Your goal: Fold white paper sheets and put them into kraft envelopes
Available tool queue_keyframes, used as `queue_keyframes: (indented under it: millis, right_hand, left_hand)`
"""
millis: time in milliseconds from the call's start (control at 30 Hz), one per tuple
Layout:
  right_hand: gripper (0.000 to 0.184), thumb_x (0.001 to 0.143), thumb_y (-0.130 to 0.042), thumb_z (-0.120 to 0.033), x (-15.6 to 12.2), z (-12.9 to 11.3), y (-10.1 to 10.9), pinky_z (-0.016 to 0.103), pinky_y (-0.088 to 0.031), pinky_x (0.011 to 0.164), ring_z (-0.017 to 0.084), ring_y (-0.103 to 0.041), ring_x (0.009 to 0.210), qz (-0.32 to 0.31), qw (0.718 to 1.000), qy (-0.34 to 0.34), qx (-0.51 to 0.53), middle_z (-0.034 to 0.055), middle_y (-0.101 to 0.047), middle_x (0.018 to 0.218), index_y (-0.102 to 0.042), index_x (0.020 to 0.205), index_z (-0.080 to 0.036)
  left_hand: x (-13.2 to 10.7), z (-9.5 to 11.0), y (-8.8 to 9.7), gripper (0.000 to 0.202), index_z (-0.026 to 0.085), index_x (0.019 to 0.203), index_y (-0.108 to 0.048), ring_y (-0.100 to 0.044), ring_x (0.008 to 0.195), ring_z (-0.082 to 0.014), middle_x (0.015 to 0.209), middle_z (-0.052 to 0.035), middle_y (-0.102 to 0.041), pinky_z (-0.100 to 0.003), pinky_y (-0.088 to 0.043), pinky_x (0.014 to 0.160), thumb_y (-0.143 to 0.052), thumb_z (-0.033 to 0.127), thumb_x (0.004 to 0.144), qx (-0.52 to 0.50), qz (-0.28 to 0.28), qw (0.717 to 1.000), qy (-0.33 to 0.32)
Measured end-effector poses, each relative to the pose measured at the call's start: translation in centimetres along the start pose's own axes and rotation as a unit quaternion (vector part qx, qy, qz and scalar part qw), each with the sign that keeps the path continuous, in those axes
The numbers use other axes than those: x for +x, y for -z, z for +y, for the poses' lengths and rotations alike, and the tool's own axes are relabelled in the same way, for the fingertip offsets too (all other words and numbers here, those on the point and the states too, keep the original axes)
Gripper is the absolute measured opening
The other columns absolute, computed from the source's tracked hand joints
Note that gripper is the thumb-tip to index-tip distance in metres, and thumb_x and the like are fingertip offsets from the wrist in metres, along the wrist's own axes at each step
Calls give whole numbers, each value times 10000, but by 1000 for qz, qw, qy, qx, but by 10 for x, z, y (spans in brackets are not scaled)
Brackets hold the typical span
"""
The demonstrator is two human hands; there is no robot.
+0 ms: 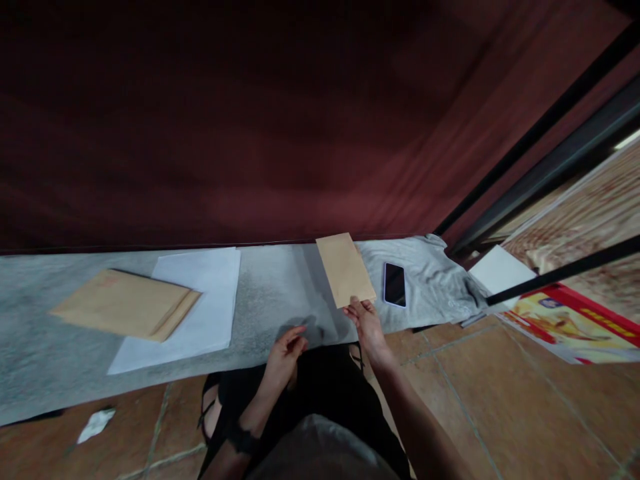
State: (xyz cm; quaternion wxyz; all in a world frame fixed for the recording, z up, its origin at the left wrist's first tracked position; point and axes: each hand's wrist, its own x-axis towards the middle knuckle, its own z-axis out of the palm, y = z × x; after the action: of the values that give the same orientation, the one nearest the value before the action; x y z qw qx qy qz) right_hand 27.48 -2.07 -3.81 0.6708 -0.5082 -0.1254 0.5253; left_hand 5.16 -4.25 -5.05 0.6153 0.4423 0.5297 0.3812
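My right hand [366, 321] pinches the near end of a brown paper envelope [345, 267], thumb on top. Another envelope edge seems to show at its right side, so there may be more than one. My left hand [286, 352] hovers by the table's near edge with fingers loosely bent and apart, holding nothing. Further left, a pile of brown envelopes [127, 303] lies partly over white paper sheets [210, 293]. A phone [395, 285] with a dark screen and pale lilac edge rests just right of the held envelope.
A grey cloth covers the narrow table [270, 280], wrinkled at its right end. Dark red fabric [280, 133] rises behind it. Black metal bars [540, 133], a white box [503, 270] and a red-yellow printed box [575, 320] stand right. A white scrap [96, 425] lies on the tiled floor.
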Motion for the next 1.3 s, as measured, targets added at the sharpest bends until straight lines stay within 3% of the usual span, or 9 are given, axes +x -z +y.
queue_keyframes:
  millis: [267, 467, 700, 800, 900, 967, 1067, 1167, 1300]
  right_hand:
    - [446, 592, -917, -335, 26, -1, 30, 268, -636, 707, 145, -699, 622, 51, 998, -26, -30, -61, -640, 603, -486, 668, -250]
    - [424, 594, -907, -382, 31, -1, 29, 310, -626, 800, 161, -717, 705, 48, 998, -7, -33, -56, -665, 642, -511, 677, -255]
    - [398, 617, -892, -460, 29, -3, 29, 347, -618, 761, 217, -741, 755, 34, 997, -28, -69, 11, -718, 686, -577, 703, -233]
    - [390, 694, -827, -540, 23, -4, 32, 358, -619, 743, 241, -748, 778, 11, 994, -52, -90, 79, -755, 761, -632, 746, -207]
    - [462, 780, -693, -644, 18, 0, 36, 381, -615, 719, 256, -744, 757, -24, 985, -87, -144, 131, -761, 799, -662, 765, -184]
    - [497, 778, -658, -685, 13, 8, 39, 386, -599, 657, 242, -712, 658, -26, 976, -68, -207, 116, -744, 749, -663, 770, -188]
    - [520, 790, -607, -715, 4, 23, 42, 382, -572, 650, 231, -671, 640, -56, 941, 45, -331, 97, -741, 793, -678, 817, -201]
    - [469, 875, -528, -638, -6, 36, 42, 406, -545, 844, 267, -694, 883, -106, 863, 165, -465, 111, -751, 971, -712, 942, -212]
    - [433, 945, -409, -524, -12, 45, 39, 413, -502, 932, 279, -677, 1013, -94, 790, 245, -555, 119, -735, 1049, -710, 1003, -218]
  left_hand:
    - [-6, -15, 12, 497, 169, 1026, -735, -689, 729, -218, 813, -67, -730, -385, -566, 753, -723, 533, 687, 20, 5, 1000, 15]
    - [-8, -17, 13, 485, 185, 1004, -743, -701, 754, -231, 834, -70, -736, -400, -569, 769, -736, 547, 681, 22, 8, 1000, 17]
    - [-10, -20, 13, 455, 188, 1001, -752, -710, 776, -239, 848, -82, -752, -393, -573, 770, -744, 532, 702, 16, 10, 1000, 21]
    - [-12, -25, 13, 420, 191, 1019, -746, -708, 757, -243, 823, -77, -747, -409, -579, 773, -700, 515, 757, 37, 7, 999, -1]
    - [-14, -21, 21, 327, 211, 1026, -743, -714, 857, -258, 903, -90, -755, -441, -573, 856, -607, 454, 853, 112, 39, 990, -76]
    - [-14, -13, 34, 300, 219, 1066, -735, -689, 1033, -271, 1060, -111, -745, -464, -525, 984, -534, 381, 915, 207, 93, 963, -145]
    - [-11, 0, 68, 377, 179, 1259, -656, -552, 1300, -306, 1331, -160, -643, -506, -401, 1133, -482, 313, 954, 373, 201, 882, -205]
    - [-8, 4, 103, 538, 63, 1409, -518, -375, 1448, -399, 1505, -262, -473, -587, -321, 1162, -504, 356, 958, 502, 293, 796, -170]
    - [-6, -2, 129, 563, 14, 1385, -531, -427, 1410, -433, 1475, -310, -488, -579, -356, 1128, -509, 386, 964, 609, 272, 737, -110]
